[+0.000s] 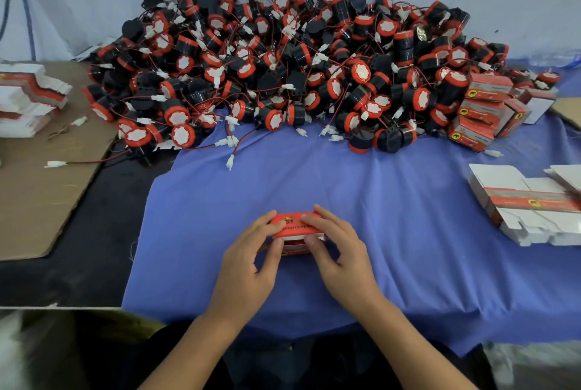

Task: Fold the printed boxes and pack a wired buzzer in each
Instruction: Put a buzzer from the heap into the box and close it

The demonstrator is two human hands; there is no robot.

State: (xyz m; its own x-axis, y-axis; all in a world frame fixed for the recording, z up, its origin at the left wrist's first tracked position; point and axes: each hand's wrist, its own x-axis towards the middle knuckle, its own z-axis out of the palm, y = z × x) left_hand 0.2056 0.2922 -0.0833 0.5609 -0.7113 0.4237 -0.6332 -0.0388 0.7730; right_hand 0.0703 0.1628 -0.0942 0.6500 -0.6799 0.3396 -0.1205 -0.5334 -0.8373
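Observation:
A small red printed box [295,227] sits low over the blue cloth [393,201] at centre front. My left hand [251,267] grips its left end and my right hand [338,259] grips its right end, thumbs pressing the near side. Whether a buzzer is inside is hidden. A large heap of black and red wired buzzers [283,68] with white connectors fills the far side of the table. Flat unfolded printed boxes lie stacked at the right [528,207] and at the far left [28,97]. Several folded red boxes [484,109] are piled at the right edge of the heap.
A brown cardboard sheet [41,188] covers the left part of the table, with a loose wired connector [56,164] on it. A pale wall rises behind the heap. The table's near edge runs just below my wrists.

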